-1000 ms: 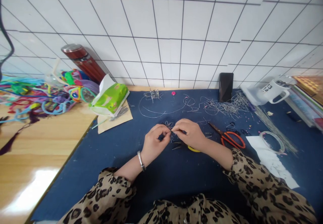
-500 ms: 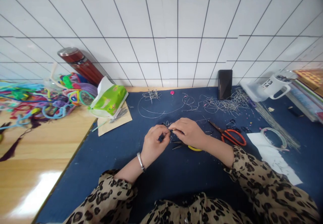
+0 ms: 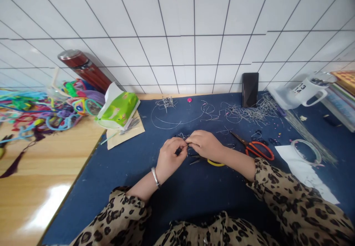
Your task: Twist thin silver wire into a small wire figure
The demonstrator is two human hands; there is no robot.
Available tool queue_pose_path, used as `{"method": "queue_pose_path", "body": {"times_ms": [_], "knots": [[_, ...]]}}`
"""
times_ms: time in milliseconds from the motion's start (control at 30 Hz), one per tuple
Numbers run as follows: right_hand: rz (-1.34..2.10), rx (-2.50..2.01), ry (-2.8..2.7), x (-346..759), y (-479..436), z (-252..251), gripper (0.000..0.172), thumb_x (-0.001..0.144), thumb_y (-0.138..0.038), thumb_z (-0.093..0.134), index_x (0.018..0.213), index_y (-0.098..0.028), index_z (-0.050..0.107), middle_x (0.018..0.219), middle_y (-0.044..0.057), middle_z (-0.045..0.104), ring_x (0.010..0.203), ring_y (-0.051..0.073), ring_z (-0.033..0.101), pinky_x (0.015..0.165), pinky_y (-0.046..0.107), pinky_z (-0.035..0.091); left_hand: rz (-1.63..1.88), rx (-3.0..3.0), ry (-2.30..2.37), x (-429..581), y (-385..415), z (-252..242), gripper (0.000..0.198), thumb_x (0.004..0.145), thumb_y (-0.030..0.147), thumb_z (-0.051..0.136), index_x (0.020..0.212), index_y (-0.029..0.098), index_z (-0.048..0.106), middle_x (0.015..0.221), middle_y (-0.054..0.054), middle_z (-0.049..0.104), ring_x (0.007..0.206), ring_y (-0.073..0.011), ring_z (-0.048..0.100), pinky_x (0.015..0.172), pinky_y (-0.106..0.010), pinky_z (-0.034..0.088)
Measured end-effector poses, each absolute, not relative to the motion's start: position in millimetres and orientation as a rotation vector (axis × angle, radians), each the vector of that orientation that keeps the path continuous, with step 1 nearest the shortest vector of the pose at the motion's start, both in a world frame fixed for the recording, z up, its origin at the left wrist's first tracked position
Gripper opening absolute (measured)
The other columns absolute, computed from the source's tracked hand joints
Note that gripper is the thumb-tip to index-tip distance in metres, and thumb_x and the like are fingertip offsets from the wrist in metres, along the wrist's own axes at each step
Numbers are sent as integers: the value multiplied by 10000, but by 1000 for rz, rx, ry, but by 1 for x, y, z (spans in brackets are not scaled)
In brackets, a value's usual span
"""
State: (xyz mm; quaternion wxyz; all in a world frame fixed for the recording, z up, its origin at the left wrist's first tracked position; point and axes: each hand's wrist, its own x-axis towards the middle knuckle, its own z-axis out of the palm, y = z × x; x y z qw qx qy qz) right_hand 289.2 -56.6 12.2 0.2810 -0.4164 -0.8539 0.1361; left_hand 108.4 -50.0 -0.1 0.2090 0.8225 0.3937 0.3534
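Note:
Over the middle of the blue mat (image 3: 116,190), my left hand (image 3: 170,157) pinches a small piece of thin wire (image 3: 182,136) between thumb and fingers. My right hand (image 3: 206,145) meets it fingertip to fingertip, also pinching the wire. Silvery loops stick out above the fingers; the part between the fingertips is mostly hidden. Pliers with yellow handles (image 3: 215,163) lie partly under my right wrist. To the right of that wrist rest scissors with orange handles (image 3: 260,150).
Behind the hands are a small wire frame (image 3: 168,102), a pink bead (image 3: 189,100) and tangled wire scraps (image 3: 256,113). A phone (image 3: 250,90) leans against the tiled wall. A tissue pack (image 3: 119,109) and red flask (image 3: 85,70) stand left; a mug (image 3: 310,90) stands right.
My view has shifted slightly, so the wall and the things at the right sit a little differently. Both hands stay together on the wire, with only a small movement of the right fingers.

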Motion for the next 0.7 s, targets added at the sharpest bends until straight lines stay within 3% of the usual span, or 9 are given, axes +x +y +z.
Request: {"method": "queue_pose_path", "body": {"times_ms": [300, 700], "knots": [[434, -1081, -2255, 292, -51, 6, 150, 840, -130, 490, 818, -183, 629, 803, 29, 609, 803, 144, 546, 772, 275, 423, 944, 2293, 1086, 109, -50, -1, 85, 762, 124, 541, 740, 183, 598, 803, -28, 629, 774, -153, 576, 757, -303, 464], [381, -1067, -2223, 293, -54, 1, 143, 845, -127, 462, 814, -171, 594, 798, 48, 594, 799, 159, 528, 777, 301, 423, 785, 2156, 1070, 100, -44, 6, 121, 828, 176, 517, 876, 191, 626, 791, -6, 657, 713, -121, 603, 681, -245, 475]]}}
